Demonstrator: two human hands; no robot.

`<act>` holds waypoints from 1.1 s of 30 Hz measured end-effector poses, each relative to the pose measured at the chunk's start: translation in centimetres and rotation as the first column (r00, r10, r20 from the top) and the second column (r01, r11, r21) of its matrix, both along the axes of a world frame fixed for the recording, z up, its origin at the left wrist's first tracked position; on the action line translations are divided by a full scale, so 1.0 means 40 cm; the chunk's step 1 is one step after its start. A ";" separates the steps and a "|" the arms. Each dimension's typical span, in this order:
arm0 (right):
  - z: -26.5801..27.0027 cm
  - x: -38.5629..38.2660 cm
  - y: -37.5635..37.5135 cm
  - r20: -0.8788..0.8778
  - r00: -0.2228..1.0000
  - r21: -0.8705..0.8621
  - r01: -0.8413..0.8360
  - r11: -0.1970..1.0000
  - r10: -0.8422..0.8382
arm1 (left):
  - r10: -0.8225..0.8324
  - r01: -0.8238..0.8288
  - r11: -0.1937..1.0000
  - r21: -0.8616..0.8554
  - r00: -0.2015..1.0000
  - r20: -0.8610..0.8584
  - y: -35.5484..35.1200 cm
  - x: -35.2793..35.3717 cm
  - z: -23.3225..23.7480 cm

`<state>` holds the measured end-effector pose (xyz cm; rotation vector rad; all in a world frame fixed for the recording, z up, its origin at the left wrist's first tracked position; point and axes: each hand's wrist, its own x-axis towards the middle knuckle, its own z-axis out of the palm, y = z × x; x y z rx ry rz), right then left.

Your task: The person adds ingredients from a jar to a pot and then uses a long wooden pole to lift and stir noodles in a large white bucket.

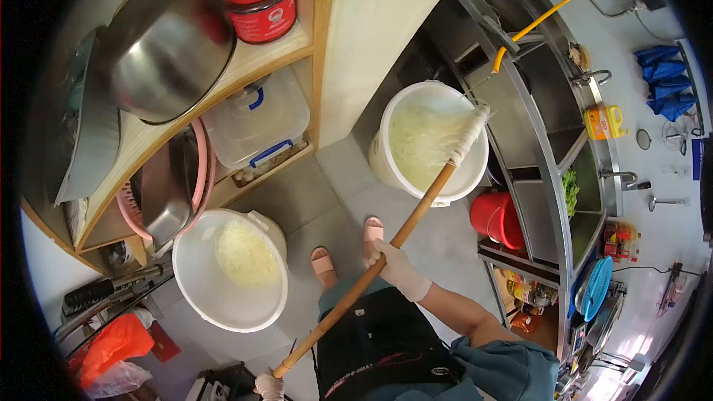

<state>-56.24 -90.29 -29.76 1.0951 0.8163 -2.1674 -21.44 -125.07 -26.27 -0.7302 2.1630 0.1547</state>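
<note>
The wooden shelf (245, 67) fills the left side, and its boards carry what seems to be kept off the floor: a big steel bowl (167, 44) tipped on its side, a clear plastic box (256, 126) below it, and a red-lidded jar (260, 0) on the far end. Along the right runs a steel tabletop (549, 148) with sinks. A yellow hose (549, 11) runs above it and comes down toward the white bucket (386, 115), probably to feed it water.

That bucket stands on the tiled floor at the far middle, close against the tabletop, and is full of pale strands (416, 141) in liquid. A white basin (200, 282) sits on the floor at the near left, just beside the shelf, holding a heap of pale shreds (245, 252). A red bucket (494, 217) is tucked just beside the tabletop's base.

The wooden pole (416, 215) slants from the near left up to the bucket's right rim, with strands wound round its far tip. The gloved right hand (397, 269) is clenched round its middle and the gloved left hand (269, 385) grasps its near end. The wide spacing likely gives leverage over the loaded tip. Pink slippers (323, 263) stand between basin and bucket.
</note>
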 end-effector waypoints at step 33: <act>-0.283 -0.501 0.272 0.479 0.627 -0.309 0.776 0.550 -0.614 | -0.981 0.706 -0.187 -0.683 -0.095 0.170 0.647 -1.225 0.677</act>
